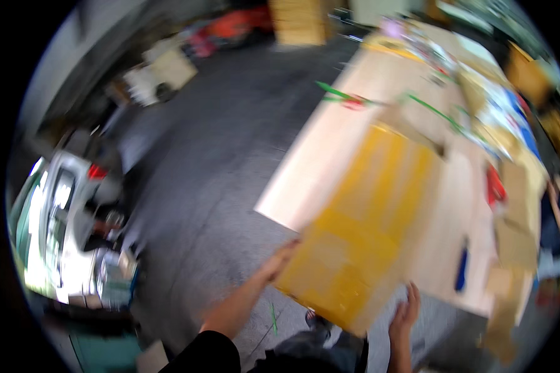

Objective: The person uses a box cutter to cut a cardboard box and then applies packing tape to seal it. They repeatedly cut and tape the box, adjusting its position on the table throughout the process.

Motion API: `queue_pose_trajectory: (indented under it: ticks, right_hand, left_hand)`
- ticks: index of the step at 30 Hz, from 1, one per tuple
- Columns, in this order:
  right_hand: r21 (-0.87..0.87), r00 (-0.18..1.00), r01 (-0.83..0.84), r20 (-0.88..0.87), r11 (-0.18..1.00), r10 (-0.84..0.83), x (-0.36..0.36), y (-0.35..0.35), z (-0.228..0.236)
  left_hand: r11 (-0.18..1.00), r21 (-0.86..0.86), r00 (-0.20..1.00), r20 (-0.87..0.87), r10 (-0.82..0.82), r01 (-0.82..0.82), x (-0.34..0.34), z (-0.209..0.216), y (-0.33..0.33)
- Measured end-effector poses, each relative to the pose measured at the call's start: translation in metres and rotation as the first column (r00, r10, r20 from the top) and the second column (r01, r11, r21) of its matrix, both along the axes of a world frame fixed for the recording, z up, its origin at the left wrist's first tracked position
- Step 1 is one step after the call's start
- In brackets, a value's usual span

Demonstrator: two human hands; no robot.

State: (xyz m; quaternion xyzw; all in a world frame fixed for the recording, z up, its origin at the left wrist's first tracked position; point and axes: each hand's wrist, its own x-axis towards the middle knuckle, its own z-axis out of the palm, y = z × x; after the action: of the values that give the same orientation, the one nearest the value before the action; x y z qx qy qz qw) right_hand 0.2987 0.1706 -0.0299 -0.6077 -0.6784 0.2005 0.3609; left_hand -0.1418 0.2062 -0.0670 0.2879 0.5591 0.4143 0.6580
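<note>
A long cardboard box [364, 233] with strips of shiny yellow tape along its top slants across the near part of the pale wooden table [311, 168]. Its near end sticks out past the table toward me. My left hand [282, 260] grips the box's left side near that end, fingers smeared by motion and partly hidden. My right hand [405, 311] is just off the box's near right side, its fingers stretched out and apart, holding nothing. Whether its fingertips touch the box I cannot tell.
Green straps [435, 112] lie on the table beyond the box. A blue tool-like object [462, 271], a red object [494, 186] and flattened cardboard [515, 242] are at the right. Another person [555, 217] is beyond the right edge. A silver vehicle [65, 217] stands left.
</note>
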Motion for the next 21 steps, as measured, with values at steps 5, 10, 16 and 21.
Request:
queue_pose_trajectory:
  ticks: [5, 10, 16, 21]
  right_hand:
    - [-0.058, 0.988, -0.145, 0.047, 0.988, 0.148, -0.098, 0.037, -0.016]
    - [-0.121, 0.979, -0.170, 0.095, 0.978, 0.182, -0.164, 0.050, -0.035]
    - [-0.168, 0.985, -0.127, 0.093, 0.978, 0.144, -0.183, 0.047, -0.061]
    - [-0.208, 0.989, -0.116, 0.067, 0.971, 0.132, -0.193, 0.043, -0.067]
  left_hand:
    - [0.880, 0.399, 0.965, -0.043, -0.261, 0.256, -0.003, 0.004, 0.032]
    - [0.861, 0.499, 0.967, 0.160, -0.199, 0.095, 0.010, 0.005, 0.032]
    - [0.827, 0.561, 0.986, 0.127, -0.108, 0.018, 0.026, -0.012, 0.035]
    - [0.618, 0.741, 0.965, 0.206, 0.163, -0.262, 0.083, -0.129, 0.064]
